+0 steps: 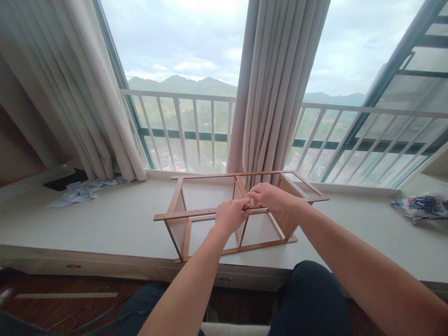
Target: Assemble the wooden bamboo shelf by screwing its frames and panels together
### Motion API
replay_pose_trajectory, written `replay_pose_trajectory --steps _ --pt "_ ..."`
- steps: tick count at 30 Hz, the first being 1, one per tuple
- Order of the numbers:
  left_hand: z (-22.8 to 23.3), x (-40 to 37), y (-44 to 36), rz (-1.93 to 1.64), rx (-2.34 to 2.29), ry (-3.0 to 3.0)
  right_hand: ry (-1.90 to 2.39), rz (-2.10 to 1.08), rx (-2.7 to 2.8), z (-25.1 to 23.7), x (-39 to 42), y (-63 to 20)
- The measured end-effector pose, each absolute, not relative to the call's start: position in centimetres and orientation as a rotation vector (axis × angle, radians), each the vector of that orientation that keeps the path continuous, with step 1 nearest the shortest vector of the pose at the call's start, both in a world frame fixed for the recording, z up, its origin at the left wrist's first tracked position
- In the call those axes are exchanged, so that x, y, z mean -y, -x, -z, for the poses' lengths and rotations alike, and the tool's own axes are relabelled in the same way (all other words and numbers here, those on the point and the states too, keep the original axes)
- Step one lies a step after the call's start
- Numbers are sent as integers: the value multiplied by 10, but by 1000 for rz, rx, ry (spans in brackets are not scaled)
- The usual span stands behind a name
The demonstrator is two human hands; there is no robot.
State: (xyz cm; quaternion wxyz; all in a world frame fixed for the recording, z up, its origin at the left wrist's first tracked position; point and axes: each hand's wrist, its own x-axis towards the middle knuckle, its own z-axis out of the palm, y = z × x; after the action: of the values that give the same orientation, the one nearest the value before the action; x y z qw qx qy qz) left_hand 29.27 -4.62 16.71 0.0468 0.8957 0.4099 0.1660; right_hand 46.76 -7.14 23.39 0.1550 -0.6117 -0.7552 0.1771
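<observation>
wooden frame: i see a light brown slatted wooden frame (196, 212), open-sided, standing on the pale surface (115, 219) in front of the window, its top rails level.
left hand: my left hand (230, 215) sits on the frame's near top rail, at its middle; fingers curled together, pinched at a small dark piece (246, 206) where the rail meets the centre upright.
right hand: my right hand (269, 196) lies just beyond the left, touching the same joint; fingers bent and closed on the small piece from the other side.
small piece: too small for me to tell what it is.
left of frame: crumpled paper (82, 191) by the curtain (66, 93).
right of frame: a patterned bag (420, 207), well apart.
behind frame: a second curtain (276, 84) and a railing (196, 126).
</observation>
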Motion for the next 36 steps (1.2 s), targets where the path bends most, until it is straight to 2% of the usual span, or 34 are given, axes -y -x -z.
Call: replay_pose_trajectory --steps 15,22,36 --pt "-166 47 -293 -528 -1278 -2730 1788 -473 2305 -243 66 -467" --pt "-166 47 -293 -540 -1290 -2696 1758 -629 2356 -246 67 -474" --pt "-173 53 -292 -488 -1306 -2663 1753 -471 2410 -252 64 -477"
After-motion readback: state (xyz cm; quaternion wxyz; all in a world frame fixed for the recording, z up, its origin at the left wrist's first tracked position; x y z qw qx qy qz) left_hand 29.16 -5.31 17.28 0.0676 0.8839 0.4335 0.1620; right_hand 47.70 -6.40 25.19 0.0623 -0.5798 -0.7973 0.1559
